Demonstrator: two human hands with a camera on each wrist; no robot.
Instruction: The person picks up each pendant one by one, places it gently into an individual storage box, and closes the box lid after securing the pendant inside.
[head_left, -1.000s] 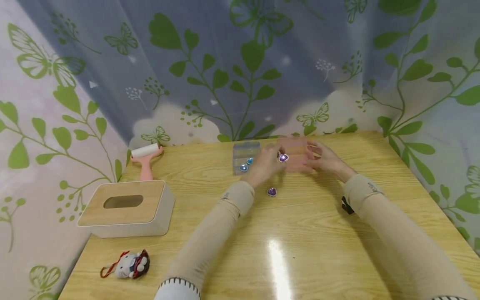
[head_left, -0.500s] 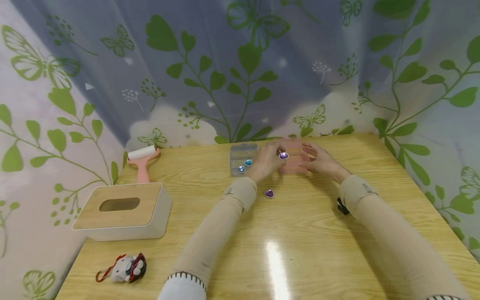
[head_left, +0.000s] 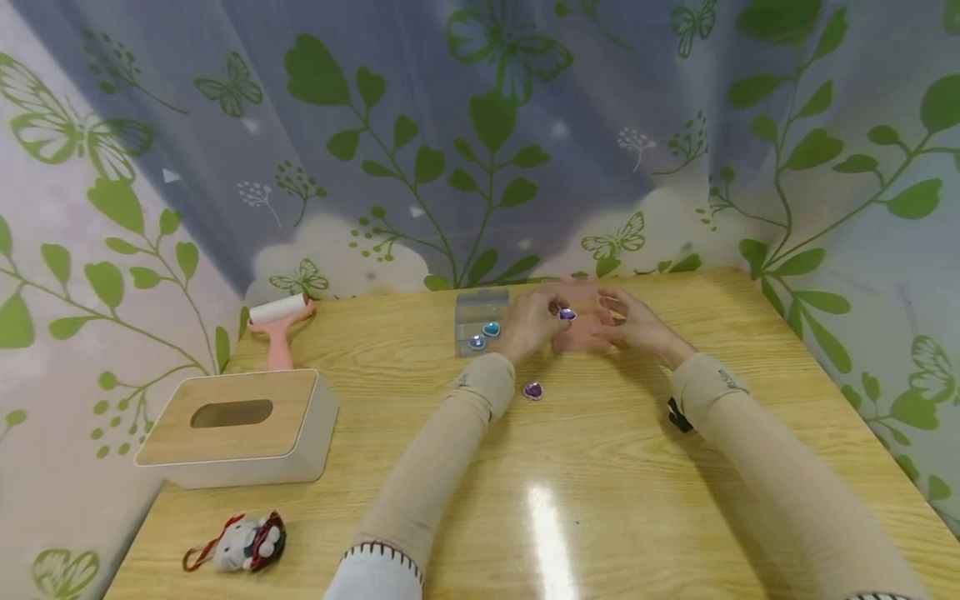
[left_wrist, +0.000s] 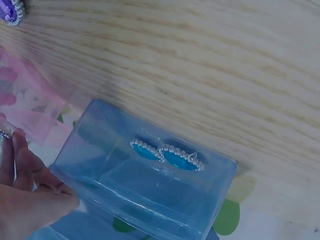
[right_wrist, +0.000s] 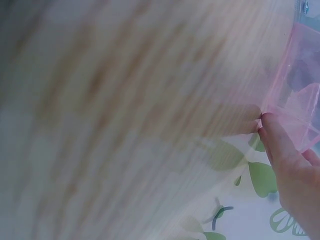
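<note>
In the head view my left hand (head_left: 528, 323) pinches a heart-shaped purple gem with a silvery rim (head_left: 567, 315) over a clear pink box (head_left: 576, 340). My right hand (head_left: 637, 327) holds that box by its right side; the right wrist view has its fingertips at the pink edge (right_wrist: 305, 97). Left of my left hand stands a clear blue box (head_left: 468, 313), with two blue gems (left_wrist: 180, 159) lying inside, beaded silver round their edges. Another purple gem (head_left: 533, 390) lies on the table, nearer to me than the boxes.
A tissue box with a wooden lid (head_left: 300, 417) stands at the left, a pink lint roller (head_left: 279, 333) behind it and a plush cat charm (head_left: 247, 543) in front. A small black object (head_left: 679, 415) lies by my right sleeve. A patterned curtain (head_left: 397, 167) closes off the back.
The head view has shifted slightly, so everything sits a little further left and lower. Both hands stay at the pink box, the purple gem still in the left one.
</note>
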